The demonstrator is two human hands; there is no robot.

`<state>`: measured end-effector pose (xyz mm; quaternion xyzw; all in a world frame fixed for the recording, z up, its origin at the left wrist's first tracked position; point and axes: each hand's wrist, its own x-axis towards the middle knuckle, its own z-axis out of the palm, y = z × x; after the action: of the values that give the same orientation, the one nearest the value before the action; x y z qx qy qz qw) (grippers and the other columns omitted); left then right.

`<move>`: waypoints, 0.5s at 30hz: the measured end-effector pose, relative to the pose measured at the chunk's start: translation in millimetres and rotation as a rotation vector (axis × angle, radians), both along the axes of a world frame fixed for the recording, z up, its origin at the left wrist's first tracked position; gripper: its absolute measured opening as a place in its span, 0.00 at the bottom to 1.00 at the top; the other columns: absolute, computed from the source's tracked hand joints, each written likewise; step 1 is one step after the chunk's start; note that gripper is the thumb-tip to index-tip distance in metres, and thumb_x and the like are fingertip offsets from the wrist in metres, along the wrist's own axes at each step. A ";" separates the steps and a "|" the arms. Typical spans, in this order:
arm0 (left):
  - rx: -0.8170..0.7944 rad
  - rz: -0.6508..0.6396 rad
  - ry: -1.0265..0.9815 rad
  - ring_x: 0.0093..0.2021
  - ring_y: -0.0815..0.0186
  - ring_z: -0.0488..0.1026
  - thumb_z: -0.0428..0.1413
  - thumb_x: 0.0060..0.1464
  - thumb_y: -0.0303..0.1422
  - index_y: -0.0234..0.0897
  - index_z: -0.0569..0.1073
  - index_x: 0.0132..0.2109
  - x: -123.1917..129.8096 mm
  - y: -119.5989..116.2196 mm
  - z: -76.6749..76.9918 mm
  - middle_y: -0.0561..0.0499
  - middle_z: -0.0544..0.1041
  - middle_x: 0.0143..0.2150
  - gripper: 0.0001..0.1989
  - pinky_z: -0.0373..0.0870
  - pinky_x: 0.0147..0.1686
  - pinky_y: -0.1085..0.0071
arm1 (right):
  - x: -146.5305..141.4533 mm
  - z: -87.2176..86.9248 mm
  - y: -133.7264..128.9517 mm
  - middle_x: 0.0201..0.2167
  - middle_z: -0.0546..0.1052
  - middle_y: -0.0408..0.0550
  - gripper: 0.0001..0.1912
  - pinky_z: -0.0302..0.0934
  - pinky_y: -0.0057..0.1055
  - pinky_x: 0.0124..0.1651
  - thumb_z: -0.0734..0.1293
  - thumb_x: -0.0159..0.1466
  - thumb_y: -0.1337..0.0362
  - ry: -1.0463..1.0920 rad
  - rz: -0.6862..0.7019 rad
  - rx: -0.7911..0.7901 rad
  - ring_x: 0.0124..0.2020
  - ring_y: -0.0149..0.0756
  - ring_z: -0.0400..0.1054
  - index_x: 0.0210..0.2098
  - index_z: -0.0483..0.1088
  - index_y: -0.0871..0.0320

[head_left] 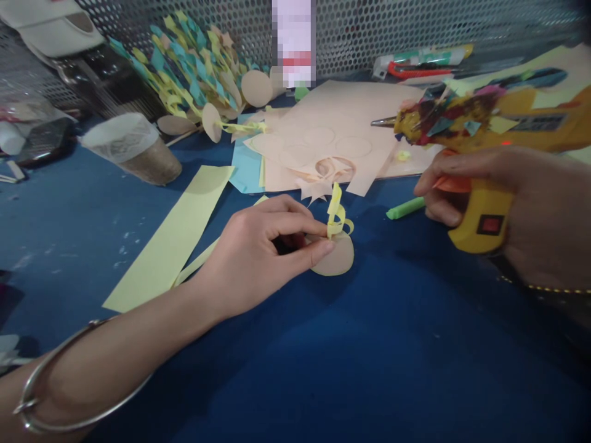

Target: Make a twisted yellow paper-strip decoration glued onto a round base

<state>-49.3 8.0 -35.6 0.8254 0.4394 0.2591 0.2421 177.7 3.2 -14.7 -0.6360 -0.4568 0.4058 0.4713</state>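
Observation:
Between the thumb and fingertips of my left hand [268,246] is the base of a curled yellow paper strip [336,212]. The strip stands up from a round tan paper disc [339,257] near the middle of the blue table. At the right, my right hand [517,203] is wrapped round the handle of a yellow glue gun [480,224], with its orange trigger under the fingers. The gun's metal nozzle points left, above the tan paper sheets and apart from the disc. Coloured paper scraps cling to its front.
Tan sheets [295,129] with cut-outs lie behind my hands. A yellow-green paper strip [170,240] and a tilted cup [138,151] are at left. Twisted paper streamers [189,67] stand by a mesh panel [351,37]. A green stick [405,208] lies near my right hand.

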 end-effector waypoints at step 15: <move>0.048 0.012 -0.018 0.31 0.71 0.72 0.60 0.51 0.33 0.46 0.79 0.37 0.2 1.6 -0.7 0.55 0.75 0.35 0.05 0.66 0.26 0.76 | -0.3 1.7 -0.1 0.13 0.62 0.45 0.12 0.47 0.23 0.15 0.62 0.55 0.65 -0.024 0.024 -0.036 0.15 0.26 0.54 0.16 0.66 0.59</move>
<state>-49.1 9.6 -36.4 0.8259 0.4358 0.2786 0.2246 177.5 3.1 -12.9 -0.6437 -0.4627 0.4120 0.4492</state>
